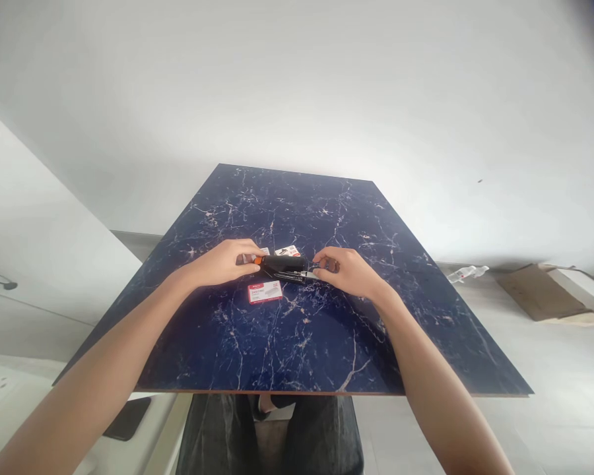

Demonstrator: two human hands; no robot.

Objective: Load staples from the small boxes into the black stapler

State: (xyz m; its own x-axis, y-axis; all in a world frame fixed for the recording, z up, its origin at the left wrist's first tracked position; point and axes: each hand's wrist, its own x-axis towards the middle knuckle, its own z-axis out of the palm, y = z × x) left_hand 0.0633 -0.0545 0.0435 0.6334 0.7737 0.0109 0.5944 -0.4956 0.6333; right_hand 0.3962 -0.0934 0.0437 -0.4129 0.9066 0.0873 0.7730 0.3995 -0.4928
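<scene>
A black stapler (286, 264) with an orange part at its left end lies crosswise over the table, its top raised from the dark lower part. My left hand (228, 261) grips that orange end between thumb and fingers. At the stapler's right end my right hand (344, 269) is curled, its thumb and fingers closing on a small silvery strip (311, 275). Whether the strip is joined to the stapler cannot be made out. A red and white staple box (264, 292) lies just in front of the stapler. Behind it is another small white box (288, 251), partly covered.
The dark blue marbled table (297, 349) reaches back to a pale wall (297, 86). On the floor at the right are an open cardboard box (527, 293) and a clear plastic item (468, 273). A dark flat object (127, 419) lies below the table at the left.
</scene>
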